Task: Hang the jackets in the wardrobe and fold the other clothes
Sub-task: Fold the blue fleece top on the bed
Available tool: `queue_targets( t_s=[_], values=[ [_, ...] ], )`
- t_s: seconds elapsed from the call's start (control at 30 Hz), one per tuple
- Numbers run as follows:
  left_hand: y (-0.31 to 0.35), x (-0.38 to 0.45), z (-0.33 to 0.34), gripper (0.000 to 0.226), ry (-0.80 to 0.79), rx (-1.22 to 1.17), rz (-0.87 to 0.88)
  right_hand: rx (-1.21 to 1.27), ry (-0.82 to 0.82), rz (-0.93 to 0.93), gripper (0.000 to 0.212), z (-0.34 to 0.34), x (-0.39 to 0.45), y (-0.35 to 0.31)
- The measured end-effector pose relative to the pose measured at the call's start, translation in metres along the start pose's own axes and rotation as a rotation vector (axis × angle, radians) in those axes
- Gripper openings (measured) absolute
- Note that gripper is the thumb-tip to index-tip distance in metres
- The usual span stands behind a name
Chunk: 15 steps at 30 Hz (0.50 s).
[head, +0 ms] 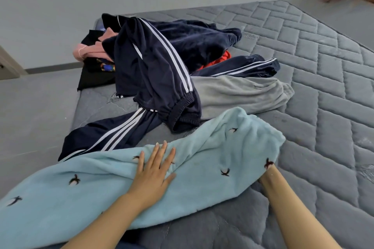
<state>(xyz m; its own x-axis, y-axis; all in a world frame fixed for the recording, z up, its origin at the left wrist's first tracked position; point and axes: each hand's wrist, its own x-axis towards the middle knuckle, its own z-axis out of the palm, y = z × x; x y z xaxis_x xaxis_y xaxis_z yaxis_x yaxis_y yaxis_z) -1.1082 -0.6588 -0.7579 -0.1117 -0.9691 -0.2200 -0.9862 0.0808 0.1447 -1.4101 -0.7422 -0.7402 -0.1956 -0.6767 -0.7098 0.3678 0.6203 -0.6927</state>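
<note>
The left hand (154, 170) presses flat, fingers straight, on the light blue fleece garment (101, 188), which lies lengthwise across the mattress (323, 107). The right hand's grip is hidden under the garment's right end.

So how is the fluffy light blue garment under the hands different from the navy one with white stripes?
The light blue garment is fleecy and dotted with small dark bird shapes; the navy striped garment is smooth, with white side stripes. The blue one lies spread out nearest the person, with the left hand flat on it; the navy one sits crumpled on the pile, untouched. Both lie unfolded on the grey quilted mattress.
</note>
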Motion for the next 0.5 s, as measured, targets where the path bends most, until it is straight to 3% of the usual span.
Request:
queue_targets(
  t_s=[0.13, 0.2, 0.3, 0.4, 0.5],
  values=[
    [0.004, 0.001, -0.003, 0.067, 0.220, -0.007, 0.044, 0.001, -0.046, -0.010, 0.025, 0.016, 0.001, 0.000],
    [0.000, 0.012, -0.008, 0.059, 0.261, -0.115, 0.011, 0.087, -0.068, 0.045, 0.024, 0.030, 0.001, 0.011],
    [-0.005, 0.035, -0.019, 0.067, 0.324, -0.332, -0.127, 0.088, -0.095, 0.091, 0.023, 0.050, -0.001, 0.018],
    [0.008, 0.049, -0.034, 0.041, 0.410, -0.574, -0.183, 0.124, 0.001, 0.062, 0.025, 0.055, 0.003, 0.017],
    [0.032, 0.060, -0.051, 0.036, 0.439, -0.662, -0.117, 0.198, -0.061, 0.063, 0.025, 0.052, 0.005, -0.004]
  ],
)
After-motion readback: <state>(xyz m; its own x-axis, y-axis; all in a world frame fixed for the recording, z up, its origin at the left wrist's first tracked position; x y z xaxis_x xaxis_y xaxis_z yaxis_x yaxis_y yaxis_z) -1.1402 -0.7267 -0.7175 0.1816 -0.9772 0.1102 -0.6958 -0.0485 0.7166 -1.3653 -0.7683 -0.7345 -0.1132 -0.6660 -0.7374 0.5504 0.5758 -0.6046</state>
